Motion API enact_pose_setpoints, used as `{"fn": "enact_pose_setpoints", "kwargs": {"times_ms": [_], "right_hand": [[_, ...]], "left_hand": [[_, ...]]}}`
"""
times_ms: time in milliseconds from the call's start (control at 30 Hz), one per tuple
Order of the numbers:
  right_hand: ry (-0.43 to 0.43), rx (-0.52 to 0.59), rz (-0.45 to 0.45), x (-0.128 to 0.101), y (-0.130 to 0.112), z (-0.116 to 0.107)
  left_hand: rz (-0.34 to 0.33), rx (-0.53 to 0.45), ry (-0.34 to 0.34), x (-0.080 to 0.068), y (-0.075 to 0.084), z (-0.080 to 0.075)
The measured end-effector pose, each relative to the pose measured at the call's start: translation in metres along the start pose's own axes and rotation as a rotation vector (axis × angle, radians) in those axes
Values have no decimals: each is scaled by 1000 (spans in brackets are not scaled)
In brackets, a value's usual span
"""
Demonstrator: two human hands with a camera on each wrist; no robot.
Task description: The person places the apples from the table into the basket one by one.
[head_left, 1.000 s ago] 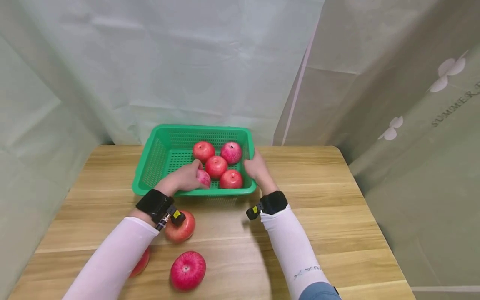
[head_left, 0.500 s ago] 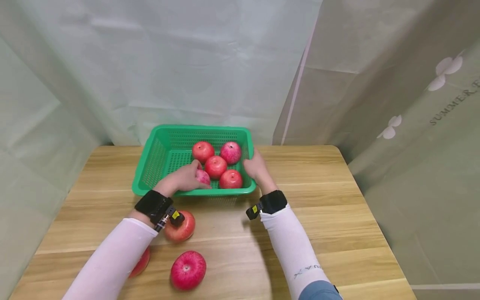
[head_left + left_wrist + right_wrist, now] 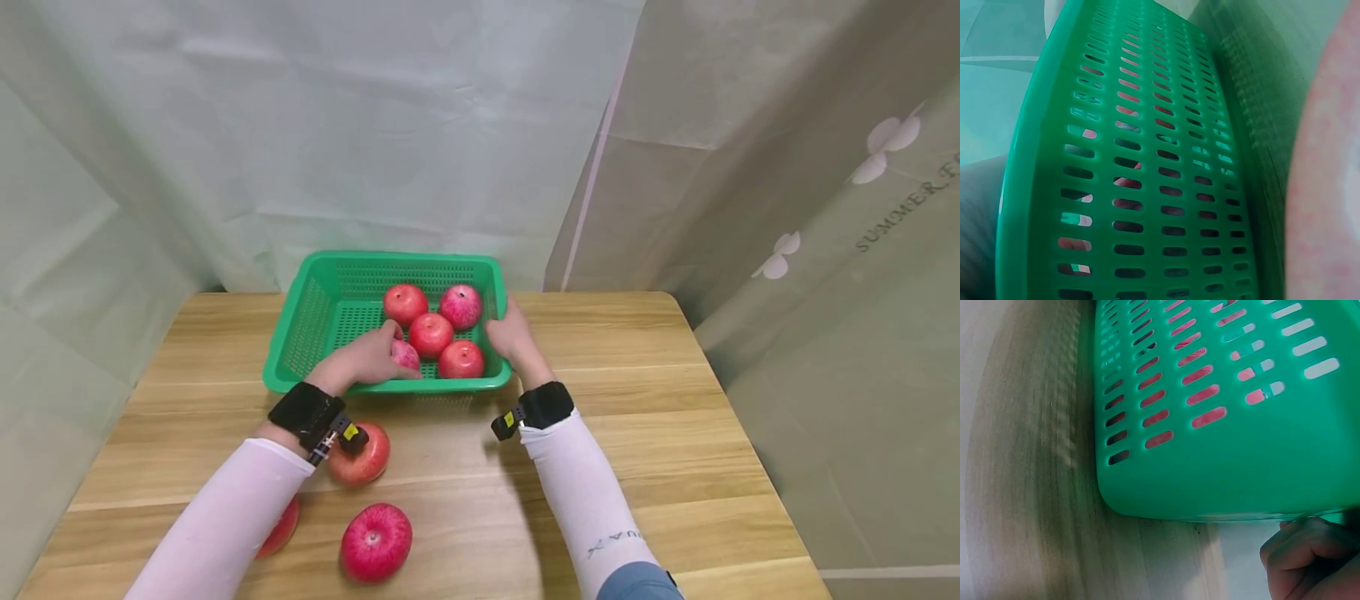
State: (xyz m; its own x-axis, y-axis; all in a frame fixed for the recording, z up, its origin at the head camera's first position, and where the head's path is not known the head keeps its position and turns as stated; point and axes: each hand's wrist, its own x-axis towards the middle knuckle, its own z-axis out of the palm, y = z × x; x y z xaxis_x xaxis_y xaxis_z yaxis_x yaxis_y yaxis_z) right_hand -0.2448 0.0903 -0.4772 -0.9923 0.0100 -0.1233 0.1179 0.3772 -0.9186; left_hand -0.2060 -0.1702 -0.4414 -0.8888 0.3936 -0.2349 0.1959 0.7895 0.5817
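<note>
Nearest, three apples lie on the table: one in front, one half hidden under the left sleeve, one by the left wrist. Farther, the left hand grasps a fifth apple inside the green basket, beside four more apples there. The right hand grips the basket's right rim.

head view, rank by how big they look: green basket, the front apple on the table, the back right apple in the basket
1. green basket, by far the largest.
2. front apple on the table.
3. back right apple in the basket.
The table apple lies nearer the camera, so the two apples may really be alike in size.
</note>
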Motion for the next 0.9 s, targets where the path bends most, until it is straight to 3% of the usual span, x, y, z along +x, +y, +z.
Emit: {"fn": "enact_pose_setpoints", "kwargs": {"times_ms": [900], "right_hand": [[-5,6,-8,0,0,0]], "left_hand": [[-28,14,25,-2,1,1]]}}
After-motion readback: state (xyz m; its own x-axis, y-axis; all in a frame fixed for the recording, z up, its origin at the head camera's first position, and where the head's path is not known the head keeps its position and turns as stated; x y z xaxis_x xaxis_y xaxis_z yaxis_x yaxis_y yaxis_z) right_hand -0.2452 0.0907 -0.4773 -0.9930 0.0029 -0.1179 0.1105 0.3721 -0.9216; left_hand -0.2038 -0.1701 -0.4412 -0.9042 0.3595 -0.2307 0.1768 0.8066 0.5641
